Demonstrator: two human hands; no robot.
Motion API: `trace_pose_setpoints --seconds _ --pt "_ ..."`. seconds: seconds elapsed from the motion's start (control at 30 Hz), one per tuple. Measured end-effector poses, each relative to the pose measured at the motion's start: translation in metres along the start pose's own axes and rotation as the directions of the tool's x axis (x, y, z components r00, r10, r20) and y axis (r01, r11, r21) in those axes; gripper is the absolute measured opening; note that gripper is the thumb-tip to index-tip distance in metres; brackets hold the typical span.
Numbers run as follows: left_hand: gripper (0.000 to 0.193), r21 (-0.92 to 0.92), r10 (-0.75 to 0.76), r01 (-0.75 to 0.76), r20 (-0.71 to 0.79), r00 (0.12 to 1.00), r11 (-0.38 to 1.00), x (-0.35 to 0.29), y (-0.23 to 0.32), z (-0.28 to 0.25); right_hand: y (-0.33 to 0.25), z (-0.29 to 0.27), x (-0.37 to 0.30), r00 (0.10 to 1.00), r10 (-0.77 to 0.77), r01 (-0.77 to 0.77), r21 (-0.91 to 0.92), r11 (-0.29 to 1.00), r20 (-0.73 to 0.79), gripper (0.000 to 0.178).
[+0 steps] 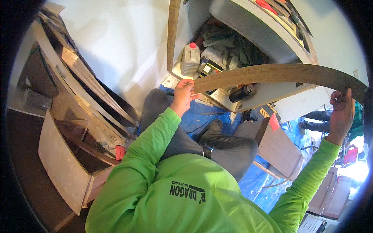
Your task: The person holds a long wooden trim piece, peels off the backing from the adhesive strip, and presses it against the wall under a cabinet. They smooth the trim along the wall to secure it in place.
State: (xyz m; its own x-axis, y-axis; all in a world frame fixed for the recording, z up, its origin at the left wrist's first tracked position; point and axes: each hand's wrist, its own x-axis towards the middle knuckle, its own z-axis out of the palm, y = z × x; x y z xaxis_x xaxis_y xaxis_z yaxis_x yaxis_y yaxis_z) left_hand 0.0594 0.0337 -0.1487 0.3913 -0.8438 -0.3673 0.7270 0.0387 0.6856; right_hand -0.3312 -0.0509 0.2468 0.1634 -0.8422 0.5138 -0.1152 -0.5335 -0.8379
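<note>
Nearest, a person in a bright green long-sleeved shirt [186, 209] sits with dark trousers [229, 149] folded beneath, the chest printed with 2 lines of dark block lettering, upside down from this angle. The left hand [183, 96] pinches the left end of a long brown wood-grain strip [256, 75] between thumb and fingers; the right hand [342, 110], raised at far right, grips it near the other end with bent fingers. Held in the air beyond the knees, the strip shows a dark, streaky grain and arches between the 2 hands, though the wide lens bends edges and its true curve cannot be told.

At left stands a curved, pale-fronted wooden unit [64, 163], a red object [119, 152] at its near right end and handwritten marks on the wood close by. Blue sheeting [213, 116] covers the floor beyond the legs. Farther right, a red-orange tag [274, 122] hangs by a wooden box [281, 145].

Beyond the strip, an open cabinet [264, 37] holds a red-capped jug [191, 60] and a black-and-yellow package [210, 69], its label too small to read. At far right, another person's dark-clad legs [316, 126] show.
</note>
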Motion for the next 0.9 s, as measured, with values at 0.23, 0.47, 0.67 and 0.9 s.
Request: trace_pose_setpoints --seconds 0.23,0.47,0.67,0.9 --pt "0.020 -0.021 0.007 -0.007 0.003 1.000 1.000 0.001 -0.002 -0.010 -0.007 -0.048 0.041 0.997 -0.069 0.070 -0.011 0.998 0.016 0.039" --pt "0.024 -0.051 -0.022 0.021 -0.006 1.000 0.998 0.008 -0.011 -0.023 0.006 -0.104 0.120 0.991 -0.049 0.060 -0.088 0.994 0.123 0.038" --pt "0.027 -0.112 -0.091 0.077 -0.128 0.988 0.991 0.017 -0.020 -0.025 -0.005 -0.048 0.126 0.960 0.060 -0.037 -0.089 0.995 0.272 0.035" --pt "0.030 -0.108 -0.049 0.025 -0.233 0.971 0.994 0.076 -0.040 -0.058 -0.017 0.092 0.120 0.966 -0.043 0.097 -0.206 0.974 0.253 0.026"
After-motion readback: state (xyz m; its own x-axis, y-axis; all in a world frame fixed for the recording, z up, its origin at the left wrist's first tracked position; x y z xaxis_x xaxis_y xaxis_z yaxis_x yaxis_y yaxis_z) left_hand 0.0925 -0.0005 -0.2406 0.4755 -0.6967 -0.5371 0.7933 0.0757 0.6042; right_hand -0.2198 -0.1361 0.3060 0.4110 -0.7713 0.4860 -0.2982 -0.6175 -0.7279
